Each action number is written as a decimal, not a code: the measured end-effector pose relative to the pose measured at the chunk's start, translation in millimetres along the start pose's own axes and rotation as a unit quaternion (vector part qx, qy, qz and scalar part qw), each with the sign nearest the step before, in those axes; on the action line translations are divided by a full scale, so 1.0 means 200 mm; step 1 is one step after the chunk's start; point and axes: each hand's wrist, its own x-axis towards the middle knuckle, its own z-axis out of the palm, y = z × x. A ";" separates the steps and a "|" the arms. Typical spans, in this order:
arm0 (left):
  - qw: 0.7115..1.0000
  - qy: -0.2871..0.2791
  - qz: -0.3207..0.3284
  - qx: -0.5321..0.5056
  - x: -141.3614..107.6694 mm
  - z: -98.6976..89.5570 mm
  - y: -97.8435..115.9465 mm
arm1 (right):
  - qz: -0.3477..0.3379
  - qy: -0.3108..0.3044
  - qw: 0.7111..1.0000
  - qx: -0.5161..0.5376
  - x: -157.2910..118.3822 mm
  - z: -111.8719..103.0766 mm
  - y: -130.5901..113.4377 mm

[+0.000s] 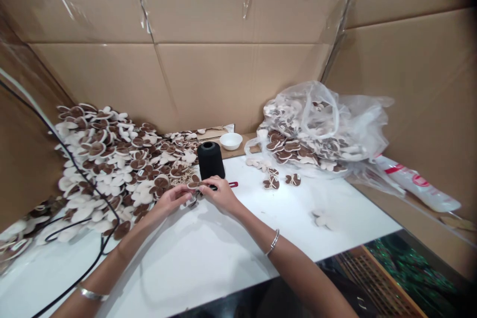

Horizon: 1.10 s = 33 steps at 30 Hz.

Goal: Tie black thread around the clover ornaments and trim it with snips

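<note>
"What covered the white table (167, 268)?"
"A pile of cutouts (112, 159) at left; on the near side of the black spool (210, 161), left hand (174, 196) and right hand (221, 191) pinched a brown piece (194, 185)."
"Best hold?"
"Light, by the edges, I judged."

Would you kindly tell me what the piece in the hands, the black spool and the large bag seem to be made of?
Held piece: probably felt or plush fabric, matte brown with a pale edge.
Black spool: likely wound thread, given its dull, tapered body.
Large bag: thin, glossy plastic, judging by its see-through film and bright creases.
</note>
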 end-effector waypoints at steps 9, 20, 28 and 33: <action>0.995 0.015 0.076 0.058 0.09 0.02 -0.07 | -0.009 -0.022 1.000 0.020 -0.01 -0.01 -0.03; 0.863 -0.082 0.293 0.403 0.19 -0.06 0.17 | -0.174 -0.126 0.960 -0.178 -0.02 -0.04 0.02; 0.652 -0.136 0.419 0.617 0.10 0.02 0.25 | -0.192 -0.120 0.931 -0.288 -0.02 -0.02 0.02; 0.560 -0.108 0.462 0.679 0.01 0.05 0.23 | -0.178 -0.104 0.938 -0.278 -0.03 0.01 0.04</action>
